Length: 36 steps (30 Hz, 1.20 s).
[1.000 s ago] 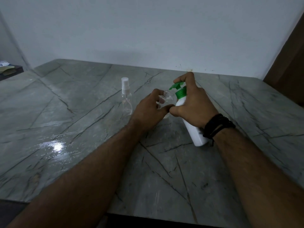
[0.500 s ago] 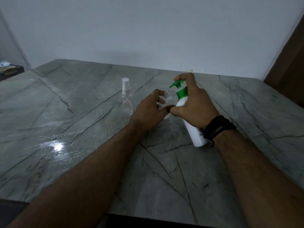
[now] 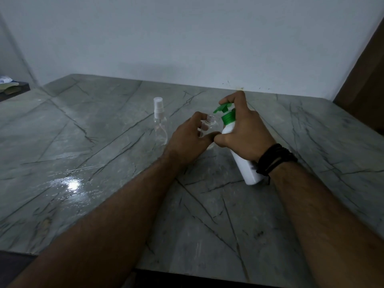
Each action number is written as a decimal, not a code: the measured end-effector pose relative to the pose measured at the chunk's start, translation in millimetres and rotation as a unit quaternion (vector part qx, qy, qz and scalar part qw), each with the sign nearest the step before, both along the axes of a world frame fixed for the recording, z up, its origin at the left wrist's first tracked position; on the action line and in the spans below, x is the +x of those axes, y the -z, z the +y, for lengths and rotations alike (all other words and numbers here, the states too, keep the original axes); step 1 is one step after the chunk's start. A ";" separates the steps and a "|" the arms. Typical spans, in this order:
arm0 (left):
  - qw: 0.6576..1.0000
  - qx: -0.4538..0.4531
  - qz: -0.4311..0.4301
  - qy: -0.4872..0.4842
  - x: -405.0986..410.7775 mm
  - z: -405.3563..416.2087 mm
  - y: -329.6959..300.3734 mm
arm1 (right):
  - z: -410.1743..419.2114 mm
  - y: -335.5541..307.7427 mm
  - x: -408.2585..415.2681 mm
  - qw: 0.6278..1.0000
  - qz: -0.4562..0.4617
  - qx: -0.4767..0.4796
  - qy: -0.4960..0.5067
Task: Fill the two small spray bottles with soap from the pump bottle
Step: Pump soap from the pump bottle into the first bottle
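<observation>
My left hand (image 3: 190,139) grips a small clear spray bottle (image 3: 210,126) whose neck is uncapped and open at the top. My right hand (image 3: 246,132) holds the white pump bottle (image 3: 246,165), tilted to the left, with the forefinger on its green pump head (image 3: 222,107). The green spout points down over the open neck of the small bottle. A second small clear spray bottle (image 3: 160,121), with its white spray cap on, stands upright on the table to the left of my left hand.
The grey marble table (image 3: 104,163) has a wet, shiny patch (image 3: 72,185) at the near left. A white wall runs along the far edge. A dark shelf with small items (image 3: 10,86) is at the far left, and a brown panel (image 3: 365,80) at the far right.
Both hands and the bottles stay almost in place; the pump bottle has shifted only slightly.
</observation>
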<state>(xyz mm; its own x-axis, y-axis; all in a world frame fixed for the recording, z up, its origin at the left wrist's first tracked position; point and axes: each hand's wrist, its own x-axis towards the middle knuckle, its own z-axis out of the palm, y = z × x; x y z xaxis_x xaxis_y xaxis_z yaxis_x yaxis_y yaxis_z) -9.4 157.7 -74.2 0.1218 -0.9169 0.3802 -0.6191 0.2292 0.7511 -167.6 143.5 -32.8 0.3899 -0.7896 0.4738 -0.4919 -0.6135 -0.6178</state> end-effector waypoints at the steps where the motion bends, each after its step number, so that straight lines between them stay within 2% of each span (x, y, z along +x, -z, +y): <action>1: 1.000 0.000 -0.001 0.000 0.0 -0.1 0.2 | -0.1 0.2 -0.1 1.000 0.001 0.001 0.001; 36: 1.000 0.003 -0.002 0.002 -1.8 2.4 -2.0 | -0.2 2.6 -0.2 1.000 0.001 -0.005 0.010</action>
